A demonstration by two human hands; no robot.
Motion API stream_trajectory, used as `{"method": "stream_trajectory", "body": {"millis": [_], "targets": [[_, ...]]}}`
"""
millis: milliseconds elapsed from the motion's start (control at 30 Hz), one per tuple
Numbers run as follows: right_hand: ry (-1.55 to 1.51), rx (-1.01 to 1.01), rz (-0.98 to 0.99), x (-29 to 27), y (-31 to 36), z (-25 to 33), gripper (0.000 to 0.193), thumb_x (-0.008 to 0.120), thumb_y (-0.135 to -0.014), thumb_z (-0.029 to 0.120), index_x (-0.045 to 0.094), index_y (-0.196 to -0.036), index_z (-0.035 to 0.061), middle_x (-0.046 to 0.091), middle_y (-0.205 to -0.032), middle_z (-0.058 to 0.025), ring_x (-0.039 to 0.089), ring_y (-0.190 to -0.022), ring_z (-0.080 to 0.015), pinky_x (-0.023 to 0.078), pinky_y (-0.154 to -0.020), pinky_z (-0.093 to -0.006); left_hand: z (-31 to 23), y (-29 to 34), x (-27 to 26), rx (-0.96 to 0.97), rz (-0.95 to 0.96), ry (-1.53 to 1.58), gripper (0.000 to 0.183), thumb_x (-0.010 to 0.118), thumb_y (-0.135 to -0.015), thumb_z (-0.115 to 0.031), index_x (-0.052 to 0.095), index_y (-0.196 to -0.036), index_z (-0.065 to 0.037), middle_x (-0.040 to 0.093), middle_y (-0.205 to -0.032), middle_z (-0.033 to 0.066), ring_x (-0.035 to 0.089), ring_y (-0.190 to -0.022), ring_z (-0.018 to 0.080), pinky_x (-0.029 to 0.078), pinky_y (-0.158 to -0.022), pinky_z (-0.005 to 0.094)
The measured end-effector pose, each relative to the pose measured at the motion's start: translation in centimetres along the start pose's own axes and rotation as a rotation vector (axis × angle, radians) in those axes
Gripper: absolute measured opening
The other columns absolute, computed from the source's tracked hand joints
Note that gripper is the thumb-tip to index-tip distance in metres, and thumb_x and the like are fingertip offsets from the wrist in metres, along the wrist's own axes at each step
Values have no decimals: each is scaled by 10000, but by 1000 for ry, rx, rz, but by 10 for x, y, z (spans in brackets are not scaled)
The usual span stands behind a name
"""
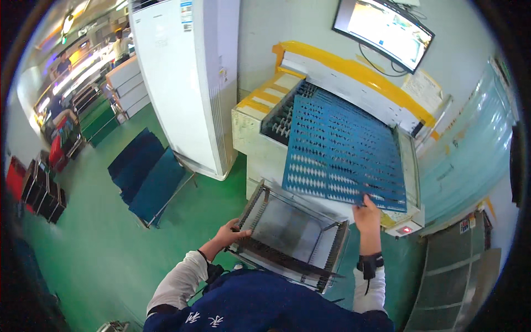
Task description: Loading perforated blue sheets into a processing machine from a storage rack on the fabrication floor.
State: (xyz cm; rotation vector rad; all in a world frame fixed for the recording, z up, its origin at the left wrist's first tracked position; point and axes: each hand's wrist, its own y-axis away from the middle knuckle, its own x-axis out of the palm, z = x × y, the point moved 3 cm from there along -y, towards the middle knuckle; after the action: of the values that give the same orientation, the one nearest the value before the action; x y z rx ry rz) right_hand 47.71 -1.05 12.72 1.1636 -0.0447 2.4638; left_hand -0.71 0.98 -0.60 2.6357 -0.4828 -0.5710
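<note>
- A navy top (265, 301) showed nearest, below the left hand (225, 235).
- The right hand (366, 216) pinched a blue perforated sheet (345, 146), sloping beyond it atop the machine (260, 171).
- The left hand curled at the dark panel (282, 257) over the rack (334, 249); I couldn't tell whether it gripped.
- Green floor (105, 260) spread leftward.

On the wall at upper right, a lit flat-screen monitor (383, 30) with a black cable (377, 67) looping beneath. At centre-left, a tall white floor-standing air conditioner (171, 72) on green flooring (88, 243). Far right, translucent plastic sheeting (470, 146) above a grey metal panel (451, 268). Far back left, a person (119, 45) beyond stacked white boxes (130, 86).
</note>
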Motion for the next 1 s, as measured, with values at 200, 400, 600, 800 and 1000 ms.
{"method": "stream_trajectory", "body": {"millis": [200,400,600,800,1000], "targets": [[-73,90,-159,-3,-36,-47,122,650,-895,78,571,-984,106,621,-951,-40,572,-881,-187,496,-731,-352,6,-6,3,-26,39,60,1058,816,-648,-588,398,-1423,-3,621,-1197,197,599,-1105,278,473,-942,367],[-109,141,-222,-11,-68,-76,132,654,-905,140,555,-988,113,607,-915,-49,569,-855,-202,507,-769,-356,10,-7,6,-24,91,132,887,790,-775,-429,376,-1439,-12,614,-1213,171,596,-1091,252,470,-899,366],[20,339,-110,-26,-94,-89,248,654,-911,296,561,-1011,90,623,-928,-88,593,-840,-221,512,-736,-344,-5,2,9,-65,67,210,829,790,-777,-419,438,-1399,2,635,-1189,155,601,-1085,232,471,-925,346],[146,467,-95,-7,-107,-84,382,687,-876,399,591,-937,34,637,-890,-113,599,-751,-192,513,-661,-319,5,-5,7,-51,48,204,786,788,-792,-378,452,-1386,12,636,-1168,138,607,-1030,203,480,-877,324],[107,390,-110,-20,-128,-84,422,689,-863,439,593,-894,28,640,-832,-104,587,-675,-175,503,-611,-318,-6,-5,7,-81,71,264,761,784,-800,-365,461,-1380,8,631,-1169,136,612,-1018,202,482,-874,327]]}}
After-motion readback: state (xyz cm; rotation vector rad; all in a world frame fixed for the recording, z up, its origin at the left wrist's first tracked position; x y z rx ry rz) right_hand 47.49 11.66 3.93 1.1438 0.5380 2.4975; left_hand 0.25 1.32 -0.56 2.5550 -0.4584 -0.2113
